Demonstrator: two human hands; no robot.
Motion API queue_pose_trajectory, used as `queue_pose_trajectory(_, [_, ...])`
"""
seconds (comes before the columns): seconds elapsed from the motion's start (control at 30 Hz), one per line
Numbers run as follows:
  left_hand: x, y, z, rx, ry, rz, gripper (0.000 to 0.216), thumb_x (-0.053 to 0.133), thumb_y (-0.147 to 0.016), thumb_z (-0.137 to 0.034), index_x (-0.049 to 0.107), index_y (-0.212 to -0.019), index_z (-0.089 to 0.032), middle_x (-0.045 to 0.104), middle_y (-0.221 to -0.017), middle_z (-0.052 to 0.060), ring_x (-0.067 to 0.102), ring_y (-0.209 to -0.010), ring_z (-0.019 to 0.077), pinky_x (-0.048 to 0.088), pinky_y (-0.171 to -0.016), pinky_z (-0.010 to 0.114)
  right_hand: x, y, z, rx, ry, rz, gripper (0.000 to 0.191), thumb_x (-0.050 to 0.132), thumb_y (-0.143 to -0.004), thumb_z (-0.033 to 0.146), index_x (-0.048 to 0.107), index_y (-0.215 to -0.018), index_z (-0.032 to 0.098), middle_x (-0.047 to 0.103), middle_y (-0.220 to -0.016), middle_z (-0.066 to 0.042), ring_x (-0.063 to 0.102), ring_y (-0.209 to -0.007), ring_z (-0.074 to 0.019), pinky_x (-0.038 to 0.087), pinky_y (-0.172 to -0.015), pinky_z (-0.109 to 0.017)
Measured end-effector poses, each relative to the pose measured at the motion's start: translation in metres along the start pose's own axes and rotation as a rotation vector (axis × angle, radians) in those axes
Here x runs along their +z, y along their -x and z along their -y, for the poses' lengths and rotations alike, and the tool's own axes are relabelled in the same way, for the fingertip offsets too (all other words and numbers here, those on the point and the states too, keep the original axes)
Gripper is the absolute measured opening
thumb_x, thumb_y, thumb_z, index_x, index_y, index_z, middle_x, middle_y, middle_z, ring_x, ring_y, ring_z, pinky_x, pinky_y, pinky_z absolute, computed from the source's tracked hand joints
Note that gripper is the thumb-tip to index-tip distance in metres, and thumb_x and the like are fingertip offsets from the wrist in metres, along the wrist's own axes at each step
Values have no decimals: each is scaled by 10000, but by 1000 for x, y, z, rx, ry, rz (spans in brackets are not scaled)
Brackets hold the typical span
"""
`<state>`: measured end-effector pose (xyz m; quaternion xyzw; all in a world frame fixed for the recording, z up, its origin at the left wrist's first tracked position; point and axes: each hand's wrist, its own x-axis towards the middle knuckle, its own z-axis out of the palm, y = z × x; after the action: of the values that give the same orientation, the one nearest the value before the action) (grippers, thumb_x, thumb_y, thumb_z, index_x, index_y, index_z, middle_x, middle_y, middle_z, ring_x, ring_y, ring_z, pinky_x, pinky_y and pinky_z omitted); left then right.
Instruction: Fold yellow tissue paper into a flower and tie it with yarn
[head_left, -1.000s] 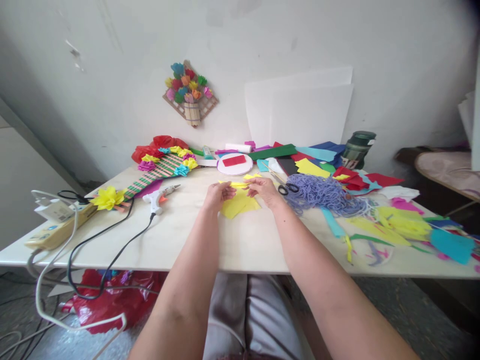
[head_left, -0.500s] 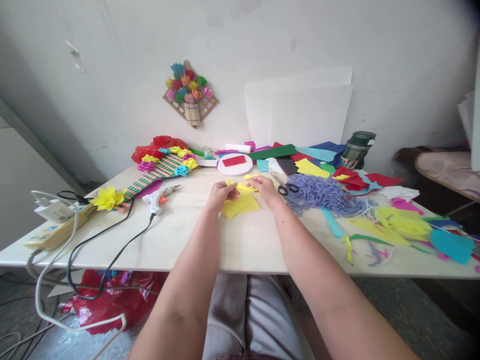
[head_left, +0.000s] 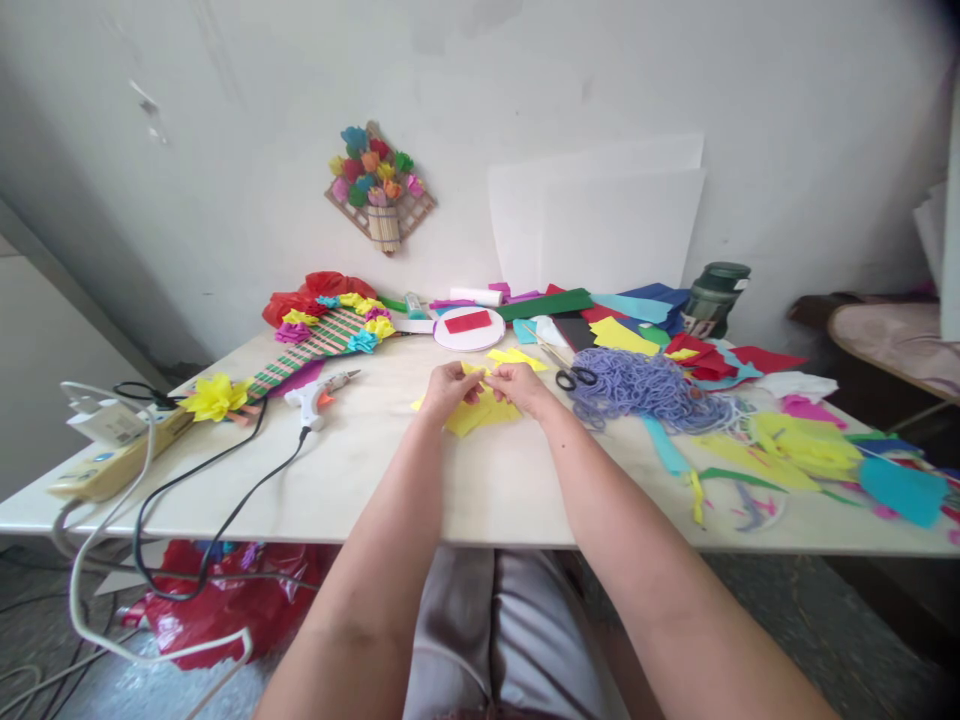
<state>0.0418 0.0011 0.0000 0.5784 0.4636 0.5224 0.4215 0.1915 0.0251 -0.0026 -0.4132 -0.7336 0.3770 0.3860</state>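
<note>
1. Yellow paper (head_left: 471, 368) sits in the grip, mostly hidden by the fingers; the left hand (head_left: 448, 390) and right hand (head_left: 519, 386) both pinch it, thumbs against forefingers, their tips almost meeting.

2. The held piece lies between the two hands, over the middle of the table, so neither hand is clearly nearer. Its long axis cannot be told, since the fingers cover so much of it.

3. Just under the hands, toward the wearer, a yellow sheet (head_left: 480, 415) lies on the table (head_left: 360, 470). Where its edge ends and the held piece begins is hard to make out. A yellow corner also shows beyond the left hand's outer side.

4. Just past the fingertips, away from the wearer, lie yellow strips (head_left: 519, 358); they run roughly left to right, and the right hand is the nearer one.

5. To the right of the right hand are black-handled scissors (head_left: 576, 378), beside a heap of purple yarn (head_left: 645, 385).

6. Well apart on the left, a white glue gun (head_left: 306, 403) rests near a striped, flower-trimmed piece (head_left: 315, 338).

7. Farther back, beyond both hands, a white disc (head_left: 469, 342) bears a red rectangle (head_left: 467, 321).
</note>
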Motion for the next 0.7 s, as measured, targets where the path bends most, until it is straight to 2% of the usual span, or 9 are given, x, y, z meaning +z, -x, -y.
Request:
queue_pose_trajectory(0.1, [-1,-1,2,26,8,-20,335,685,-612,-405,506,-636,-123,607,-559,39,539,-420,102,441,-439,230,0,0,0,-4,-44,-3,257,520,-693,345,478,-521,159,443,-454,40,386,-434,-68,312,-455,-207])
queue_pose_trajectory(0.4, [-6,-2,5,65,148,25,366,643,-632,-471,501,-612,-134,616,-593,42,516,-422,82,399,-431,212,-1,4,3,-91,-181,27,271,526,-704,353,459,-520,165,397,-426,59,341,-416,-58,273,-447,-206])
queue_pose_trajectory(0.53, [-7,-1,6,41,148,62,366,660,-611,-473,526,-612,-132,576,-560,11,489,-420,69,366,-424,203,-1,5,2,-90,-229,85,258,525,-709,369,480,-554,168,400,-421,64,336,-401,-60,269,-435,-208])
queue_pose_trajectory(0.7, [-8,-3,9,82,128,43,353,672,-608,-448,522,-574,-130,522,-502,-13,443,-414,55,342,-435,203,1,4,2,-85,-281,118,247,553,-695,369,496,-574,162,412,-422,68,341,-394,-56,275,-431,-204])
